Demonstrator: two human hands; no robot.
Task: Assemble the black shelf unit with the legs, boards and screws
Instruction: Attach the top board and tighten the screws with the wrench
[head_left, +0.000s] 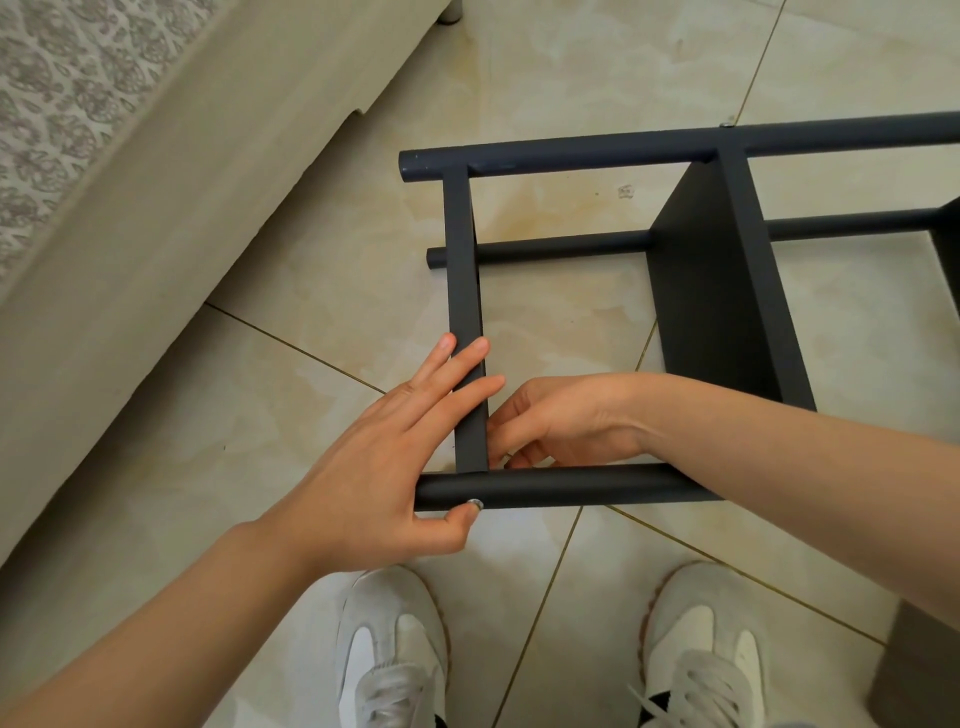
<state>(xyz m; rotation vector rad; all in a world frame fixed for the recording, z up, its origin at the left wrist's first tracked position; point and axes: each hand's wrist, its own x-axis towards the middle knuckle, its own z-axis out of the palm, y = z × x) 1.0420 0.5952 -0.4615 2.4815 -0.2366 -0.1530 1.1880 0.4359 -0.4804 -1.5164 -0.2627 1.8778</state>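
Observation:
The black shelf unit lies on its side on the tiled floor. Its near leg (571, 488) runs left to right in front of me, with a silver screw (475, 503) in its side. The end board (462, 260) joins this leg to the far leg (623, 148). A middle board (717, 291) stands further right. My left hand (374, 457) rests straight fingers on the end board's edge while its thumb presses at the screw. Inside the frame, my right hand (561, 421) curls its fingers against the end board at the corner joint.
A beige upholstered furniture base (156, 208) runs diagonally along the left. My white shoes (395, 639) (701, 639) stand just below the near leg. A lower black leg (545, 249) lies on the floor behind. A dark object (914, 665) sits at the bottom right.

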